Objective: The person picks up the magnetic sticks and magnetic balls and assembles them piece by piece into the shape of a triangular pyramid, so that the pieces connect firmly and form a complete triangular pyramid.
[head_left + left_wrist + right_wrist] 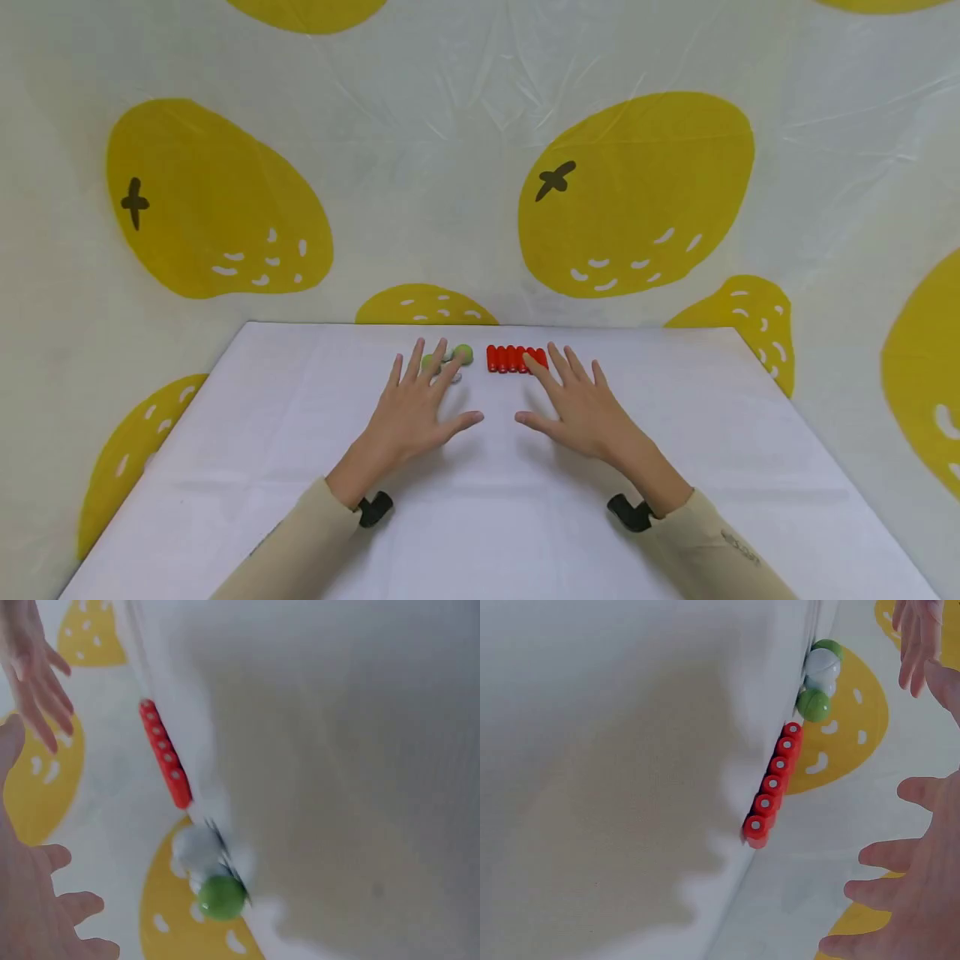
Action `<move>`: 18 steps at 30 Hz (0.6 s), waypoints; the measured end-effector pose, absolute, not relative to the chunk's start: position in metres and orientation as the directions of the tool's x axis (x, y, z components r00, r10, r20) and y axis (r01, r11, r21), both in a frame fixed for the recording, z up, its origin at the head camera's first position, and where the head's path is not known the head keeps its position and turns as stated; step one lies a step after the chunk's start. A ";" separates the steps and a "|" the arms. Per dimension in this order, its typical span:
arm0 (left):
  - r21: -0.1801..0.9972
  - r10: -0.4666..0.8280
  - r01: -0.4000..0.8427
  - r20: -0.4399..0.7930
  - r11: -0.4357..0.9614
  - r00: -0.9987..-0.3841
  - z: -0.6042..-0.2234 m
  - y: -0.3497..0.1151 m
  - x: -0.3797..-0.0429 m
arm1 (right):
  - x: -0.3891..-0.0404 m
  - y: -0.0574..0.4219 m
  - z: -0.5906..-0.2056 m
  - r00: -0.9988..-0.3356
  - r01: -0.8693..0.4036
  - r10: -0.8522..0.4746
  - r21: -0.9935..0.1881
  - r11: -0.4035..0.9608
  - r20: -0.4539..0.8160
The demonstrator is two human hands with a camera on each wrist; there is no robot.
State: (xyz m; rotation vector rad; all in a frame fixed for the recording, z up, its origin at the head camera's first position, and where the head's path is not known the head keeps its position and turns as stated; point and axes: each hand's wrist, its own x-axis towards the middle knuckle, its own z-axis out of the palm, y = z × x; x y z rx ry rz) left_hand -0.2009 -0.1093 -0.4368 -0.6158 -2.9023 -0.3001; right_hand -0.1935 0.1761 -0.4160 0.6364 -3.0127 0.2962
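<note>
My left hand (408,414) hovers over the white table with fingers spread and straight, holding nothing. Its fingertips overlap a small cluster of green balls (464,355) and white balls (823,664) near the table's back edge. Opposite it, my right hand (588,414) is likewise spread and holds nothing; its index fingertip overlaps the right end of a row of red cylinders (512,358). Those several cylinders lie side by side, and their near ends show pale round centres in the right wrist view. Part of the ball cluster is hidden behind the left fingers.
A white cloth covers the table (300,500). Behind it hangs a pale curtain (427,167) printed with large yellow fruit. A black wrist strap mount (375,508) shows under the left sleeve, and another black mount (628,512) under the right sleeve.
</note>
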 end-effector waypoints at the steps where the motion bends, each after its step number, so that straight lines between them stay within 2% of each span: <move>1: 0.163 0.378 0.409 0.189 0.898 -0.906 -0.437 -0.110 -0.205 | -0.197 0.176 -0.416 -0.917 -0.399 -0.391 -0.183 0.899 0.077; 7: 0.172 0.361 0.385 0.156 0.907 -0.920 -0.440 -0.115 -0.229 | -0.218 0.175 -0.418 -0.934 -0.355 -0.357 -0.216 0.910 0.027; 18: 0.169 0.382 0.413 0.188 0.895 -0.905 -0.447 -0.116 -0.261 | -0.246 0.178 -0.426 -0.937 -0.341 -0.349 -0.251 0.906 0.010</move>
